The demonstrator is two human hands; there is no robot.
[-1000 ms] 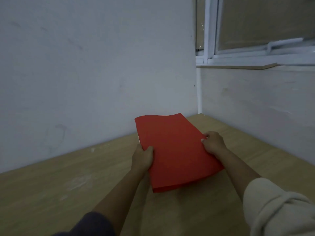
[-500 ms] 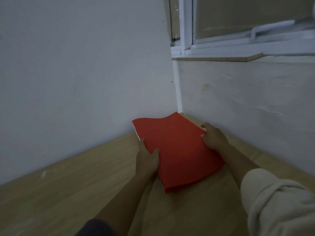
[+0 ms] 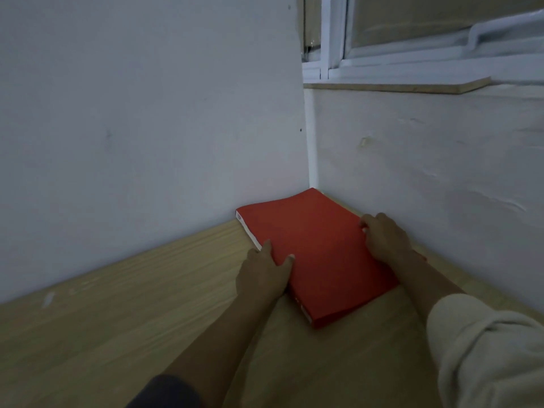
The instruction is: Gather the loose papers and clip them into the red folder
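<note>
The red folder (image 3: pixel 321 254) lies closed and flat on the wooden table (image 3: pixel 132 313), its far corner pushed into the corner of the two walls. A thin white edge of paper shows along its left side. My left hand (image 3: pixel 263 275) grips the folder's left edge, thumb on the cover. On the right edge rests my right hand (image 3: pixel 382 235), fingers curled over it. No loose papers are in sight.
White walls (image 3: pixel 147 128) close the table on the far side and the right. A window sill (image 3: pixel 397 86) and window frame sit above the right wall. Bare wood stretches to the left and towards me.
The folder has gone from held above the table to lying flat in the wall corner, moved forward. Both hands stayed on its edges.
</note>
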